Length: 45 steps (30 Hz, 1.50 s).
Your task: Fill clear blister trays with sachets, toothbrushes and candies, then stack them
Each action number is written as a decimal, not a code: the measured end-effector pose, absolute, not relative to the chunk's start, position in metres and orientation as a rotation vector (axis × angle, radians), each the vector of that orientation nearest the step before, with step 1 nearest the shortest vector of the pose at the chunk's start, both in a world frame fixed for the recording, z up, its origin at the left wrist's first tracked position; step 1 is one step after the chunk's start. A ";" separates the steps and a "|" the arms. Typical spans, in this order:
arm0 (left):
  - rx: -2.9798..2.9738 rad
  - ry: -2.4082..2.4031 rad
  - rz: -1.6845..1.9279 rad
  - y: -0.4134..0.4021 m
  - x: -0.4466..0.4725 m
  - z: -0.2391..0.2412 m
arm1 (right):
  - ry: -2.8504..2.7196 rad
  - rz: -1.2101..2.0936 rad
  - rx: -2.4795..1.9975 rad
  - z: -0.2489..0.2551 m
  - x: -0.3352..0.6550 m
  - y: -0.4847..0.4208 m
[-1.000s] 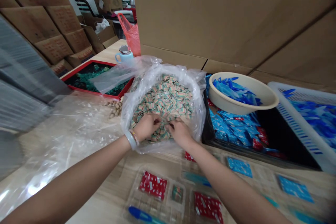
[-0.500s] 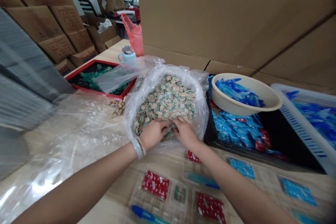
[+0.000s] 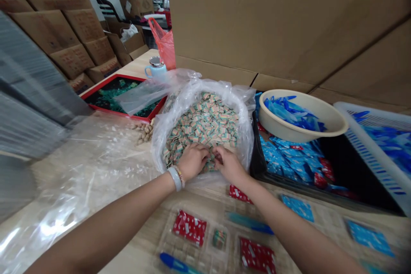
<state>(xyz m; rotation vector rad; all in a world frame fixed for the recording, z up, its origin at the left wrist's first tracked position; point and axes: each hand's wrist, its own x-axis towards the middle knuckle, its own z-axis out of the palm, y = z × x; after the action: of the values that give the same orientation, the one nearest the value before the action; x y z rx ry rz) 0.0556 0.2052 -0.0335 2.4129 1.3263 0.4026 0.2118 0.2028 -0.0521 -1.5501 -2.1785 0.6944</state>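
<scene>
Both bare arms stretch forward from the near edge of the worktop (image 3: 141, 246) and converge toward its middle. The left hand (image 3: 192, 160) lies palm down, knuckles up, with its fingers curled under. The right hand (image 3: 228, 163) sits just beside it, fingertips turned toward the left hand and nearly touching it. Whether either hand grips anything cannot be told. Both wrists are straight.

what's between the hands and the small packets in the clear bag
Nothing visible. The left hand and right hand are both inside the open clear bag, fingers down on the small packets at its near edge.
</scene>
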 end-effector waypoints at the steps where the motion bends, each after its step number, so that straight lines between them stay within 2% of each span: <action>1: 2.410 1.305 0.413 0.205 0.056 -0.034 | -2.179 0.697 -1.538 -0.053 0.213 0.203; 13: 2.460 1.237 0.379 0.198 0.055 -0.034 | -2.261 0.556 -1.574 -0.048 0.218 0.197; 20: 2.401 1.220 0.417 0.207 0.060 -0.039 | -2.196 0.709 -1.605 -0.053 0.218 0.201; 30: 2.371 1.212 0.407 0.206 0.058 -0.042 | -2.305 0.622 -1.682 -0.035 0.209 0.196; 45: 2.469 1.267 0.465 0.207 0.061 -0.043 | -2.098 0.843 -1.625 -0.049 0.210 0.203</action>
<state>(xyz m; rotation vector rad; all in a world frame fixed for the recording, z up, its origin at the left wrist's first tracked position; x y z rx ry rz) 0.0607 0.2068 -0.0425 2.4692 1.2675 0.4651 0.2104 0.2030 -0.0493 -1.6255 -2.0980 0.8431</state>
